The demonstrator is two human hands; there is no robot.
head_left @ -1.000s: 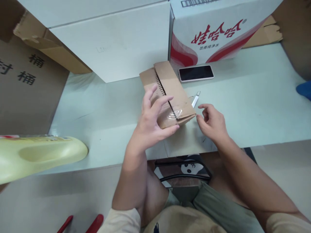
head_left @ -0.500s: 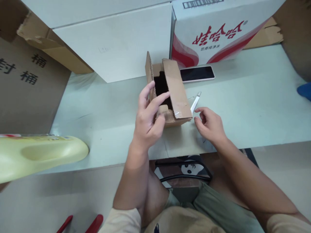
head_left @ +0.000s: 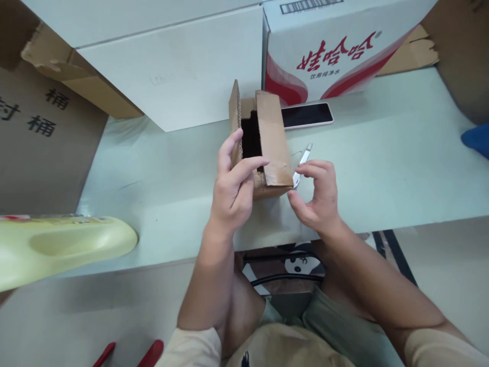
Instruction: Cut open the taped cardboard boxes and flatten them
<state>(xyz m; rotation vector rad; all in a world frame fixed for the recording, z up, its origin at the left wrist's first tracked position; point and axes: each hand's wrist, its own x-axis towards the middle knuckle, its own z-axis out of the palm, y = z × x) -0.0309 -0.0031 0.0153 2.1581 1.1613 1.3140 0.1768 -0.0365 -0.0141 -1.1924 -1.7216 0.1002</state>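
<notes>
A small brown cardboard box [head_left: 272,142] stands on the pale green table [head_left: 382,163], its left flap lifted upright and its dark inside showing. My left hand [head_left: 231,188] grips the box at its near left corner, fingers wrapped over the raised flap. My right hand [head_left: 317,196] hovers just right of the box, fingers curled and apart, holding nothing, close to the right flap's edge. A small white-handled cutter [head_left: 302,160] lies on the table between the box and my right hand, partly hidden by it.
A black phone [head_left: 307,114] lies behind the box. Large white cartons [head_left: 171,66] and a red-printed carton [head_left: 336,46] line the table's back. Brown cardboard [head_left: 42,127] stands at the left. A pale yellow plastic object [head_left: 61,244] juts in at the near left.
The box went from taped shut to open, its left flap lifted by my left hand. My right hand rose and moved left toward the box's right flap.
</notes>
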